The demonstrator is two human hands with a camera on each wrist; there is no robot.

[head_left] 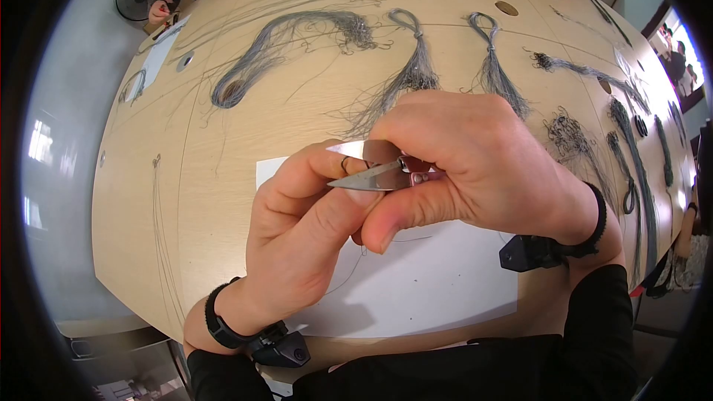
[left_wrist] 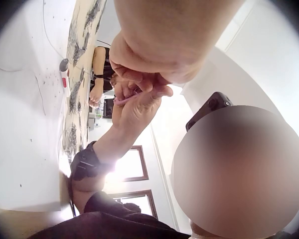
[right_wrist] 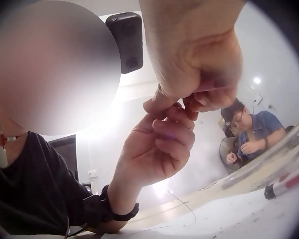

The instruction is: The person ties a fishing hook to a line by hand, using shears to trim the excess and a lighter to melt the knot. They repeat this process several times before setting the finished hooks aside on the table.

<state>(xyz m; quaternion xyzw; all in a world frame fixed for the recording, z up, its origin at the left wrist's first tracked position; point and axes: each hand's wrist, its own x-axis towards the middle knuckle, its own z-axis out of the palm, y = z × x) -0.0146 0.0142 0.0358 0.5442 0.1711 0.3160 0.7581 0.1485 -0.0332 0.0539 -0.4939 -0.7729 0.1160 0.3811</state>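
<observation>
Above a white sheet, the right hand (head_left: 475,160) grips small scissors with pinkish handles, their silver blades (head_left: 375,178) pointing left across the fingertips of the left hand (head_left: 301,226). The left hand's thumb and curled index finger pinch beside the blades, where a thin dark loop of thread (head_left: 344,165) shows. A fine thread (head_left: 347,276) hangs below the hands. In the left wrist view, a pink handle (left_wrist: 123,101) shows in the right hand (left_wrist: 134,112). Fingertips of both hands meet in the right wrist view, hiding the blades.
White paper (head_left: 445,282) lies under the hands. Looped grey thread bundles (head_left: 416,52) and tangled strands (head_left: 572,137) spread over the wooden table (head_left: 223,252). A marker (right_wrist: 289,185) rests by the paper. Other people sit across the table.
</observation>
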